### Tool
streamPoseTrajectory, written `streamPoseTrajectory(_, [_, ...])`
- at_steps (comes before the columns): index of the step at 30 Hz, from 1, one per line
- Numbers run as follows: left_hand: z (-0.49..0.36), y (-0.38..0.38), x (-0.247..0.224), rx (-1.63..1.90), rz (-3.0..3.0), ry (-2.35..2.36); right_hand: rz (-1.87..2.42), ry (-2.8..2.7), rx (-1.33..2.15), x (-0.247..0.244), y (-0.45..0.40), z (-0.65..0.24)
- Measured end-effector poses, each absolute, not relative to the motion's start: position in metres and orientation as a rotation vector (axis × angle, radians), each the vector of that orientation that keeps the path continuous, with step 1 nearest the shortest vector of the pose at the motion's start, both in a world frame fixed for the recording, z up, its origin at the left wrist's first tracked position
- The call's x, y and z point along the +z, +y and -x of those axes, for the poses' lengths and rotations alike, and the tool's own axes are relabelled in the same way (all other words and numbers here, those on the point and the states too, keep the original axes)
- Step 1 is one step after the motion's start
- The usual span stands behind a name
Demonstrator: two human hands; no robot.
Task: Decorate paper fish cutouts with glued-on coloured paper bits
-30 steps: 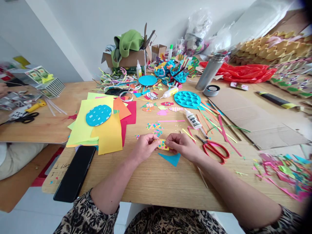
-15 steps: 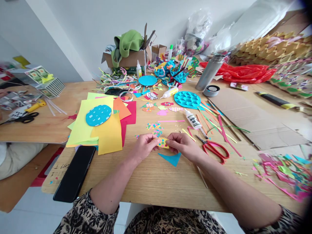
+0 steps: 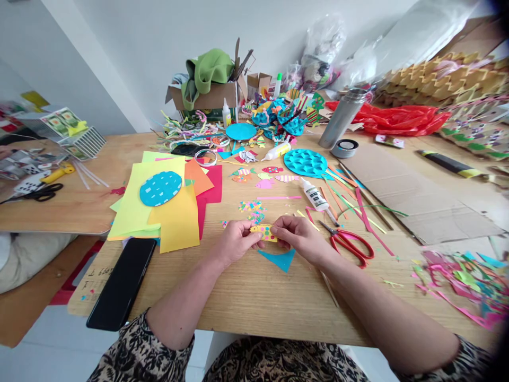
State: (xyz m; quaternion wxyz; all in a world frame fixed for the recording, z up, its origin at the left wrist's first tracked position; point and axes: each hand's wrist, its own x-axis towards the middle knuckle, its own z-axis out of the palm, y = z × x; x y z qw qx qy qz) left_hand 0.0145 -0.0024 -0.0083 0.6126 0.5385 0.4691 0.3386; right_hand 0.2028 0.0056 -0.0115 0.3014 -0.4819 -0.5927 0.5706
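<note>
1. The yellow paper cutout (image 3: 267, 232) was a small, kinda fish-looking thing, dotted in blue and pinky-red.
2. It was held sideways, long side running left to right, dotted face toward the camera.
3. The left hand (image 3: 238, 241) pinched one end, the right hand (image 3: 297, 237) had the other, so both ends were partly covered.

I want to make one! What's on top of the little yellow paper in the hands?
Dots, pink and blue among them, show on the little yellow paper. The left hand and right hand each cover part of it; anything there is hidden.
</note>
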Motion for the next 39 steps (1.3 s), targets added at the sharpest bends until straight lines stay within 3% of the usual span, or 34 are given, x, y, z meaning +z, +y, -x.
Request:
streamPoseTrajectory(15, [-0.0121,-0.0009,-0.0116,0.841,-1.227,1.064,1.214,-1.606,1.653,-0.0062,0.0026,-0.2003])
streamPoseTrajectory(39, [-0.0176,-0.0047,-0.0111,0.626,-1.249,1.057,1.202,-1.597,1.527,-0.0113,0.0037,-0.1984])
